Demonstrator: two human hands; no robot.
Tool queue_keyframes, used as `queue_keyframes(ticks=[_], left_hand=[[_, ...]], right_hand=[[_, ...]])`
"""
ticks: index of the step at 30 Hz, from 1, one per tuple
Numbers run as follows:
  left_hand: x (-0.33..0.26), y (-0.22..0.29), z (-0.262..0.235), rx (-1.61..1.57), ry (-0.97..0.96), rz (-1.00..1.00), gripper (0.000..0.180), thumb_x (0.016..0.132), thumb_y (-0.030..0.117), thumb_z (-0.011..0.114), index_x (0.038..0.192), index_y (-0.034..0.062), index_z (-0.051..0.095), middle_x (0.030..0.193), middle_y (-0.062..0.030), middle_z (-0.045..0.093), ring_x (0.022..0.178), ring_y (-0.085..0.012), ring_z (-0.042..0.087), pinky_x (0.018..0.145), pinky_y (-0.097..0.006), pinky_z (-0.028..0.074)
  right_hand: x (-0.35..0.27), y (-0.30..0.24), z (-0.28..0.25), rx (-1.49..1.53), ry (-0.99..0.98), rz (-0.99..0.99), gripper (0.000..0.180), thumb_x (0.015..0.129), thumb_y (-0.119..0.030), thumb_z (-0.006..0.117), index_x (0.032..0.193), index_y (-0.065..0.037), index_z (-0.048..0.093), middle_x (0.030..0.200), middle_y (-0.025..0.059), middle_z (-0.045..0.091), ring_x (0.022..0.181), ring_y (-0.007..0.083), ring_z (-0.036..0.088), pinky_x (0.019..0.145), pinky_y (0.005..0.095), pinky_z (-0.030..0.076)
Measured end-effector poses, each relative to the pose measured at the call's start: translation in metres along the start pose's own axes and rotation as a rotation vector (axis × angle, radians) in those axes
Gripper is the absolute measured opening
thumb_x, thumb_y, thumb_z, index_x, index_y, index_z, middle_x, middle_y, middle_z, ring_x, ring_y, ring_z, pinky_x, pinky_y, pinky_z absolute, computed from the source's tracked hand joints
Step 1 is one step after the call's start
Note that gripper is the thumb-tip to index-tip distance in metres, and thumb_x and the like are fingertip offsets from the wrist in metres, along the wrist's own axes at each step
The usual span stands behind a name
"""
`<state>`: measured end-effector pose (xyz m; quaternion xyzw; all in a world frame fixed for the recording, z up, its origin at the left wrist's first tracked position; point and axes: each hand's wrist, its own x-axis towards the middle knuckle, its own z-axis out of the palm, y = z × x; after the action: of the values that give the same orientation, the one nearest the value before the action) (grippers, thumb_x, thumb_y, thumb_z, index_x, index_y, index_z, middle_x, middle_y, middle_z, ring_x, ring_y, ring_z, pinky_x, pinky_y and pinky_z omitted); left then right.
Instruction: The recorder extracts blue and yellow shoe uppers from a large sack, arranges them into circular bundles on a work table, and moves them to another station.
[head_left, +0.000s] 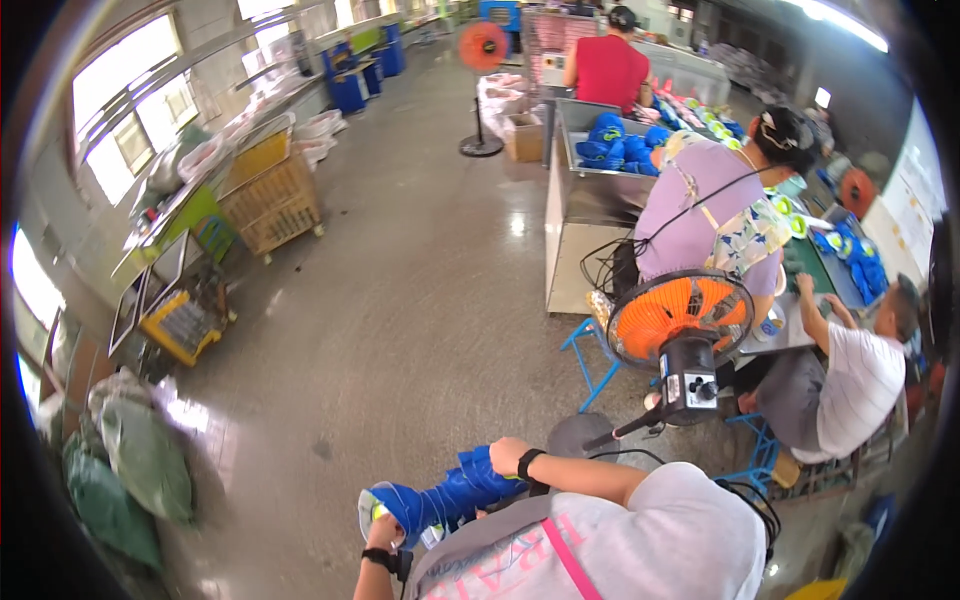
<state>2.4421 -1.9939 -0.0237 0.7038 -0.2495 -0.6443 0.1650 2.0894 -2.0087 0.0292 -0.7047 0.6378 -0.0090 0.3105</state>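
Note:
A long stack of nested blue fabric pieces [440, 503] with yellow-green and white parts, which look like shoe uppers, lies across the front of my body. My left hand [384, 530] is closed on its left end, next to a yellow-green edge, with the fingers partly hidden. At the other end, my right hand [508, 457] curls over the top of the blue stack. Dark bands circle both wrists.
An orange-bladed fan [680, 318] stands close on the right, by two seated co-workers [705, 210] at a conveyor. Similar blue pieces fill a metal bin [575, 235]. Left are a wooden crate [268, 205], a yellow-framed cart [182, 325] and green sacks [145, 460].

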Motion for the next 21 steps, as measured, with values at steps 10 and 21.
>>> queue_keyframes(ticks=[10, 21], left_hand=[[0.2, 0.247, 0.06, 0.123, -0.129, 0.43, 0.02, 0.079, 0.018, 0.05, 0.067, 0.0013, 0.051, 0.058, -0.0128, 0.051, 0.055, -0.0264, 0.053, 0.048, -0.036, 0.039], [0.377, 0.48, 0.154, -0.136, -0.5, 0.424, 0.021, 0.082, 0.022, 0.045, 0.09, 0.0026, 0.05, 0.084, -0.0092, 0.052, 0.076, -0.0257, 0.052, 0.068, -0.037, 0.04]], right_hand=[[0.171, 0.125, 0.031, 0.194, -0.336, -0.04, 0.023, 0.072, -0.019, 0.05, 0.074, -0.004, 0.067, 0.073, 0.016, 0.063, 0.065, 0.0307, 0.06, 0.06, 0.0401, 0.046], [0.375, 0.08, -0.209, 0.964, 0.197, -0.174, 0.035, 0.078, -0.034, 0.056, 0.056, -0.007, 0.05, 0.05, 0.0014, 0.047, 0.049, 0.0112, 0.042, 0.046, 0.03, 0.031]])
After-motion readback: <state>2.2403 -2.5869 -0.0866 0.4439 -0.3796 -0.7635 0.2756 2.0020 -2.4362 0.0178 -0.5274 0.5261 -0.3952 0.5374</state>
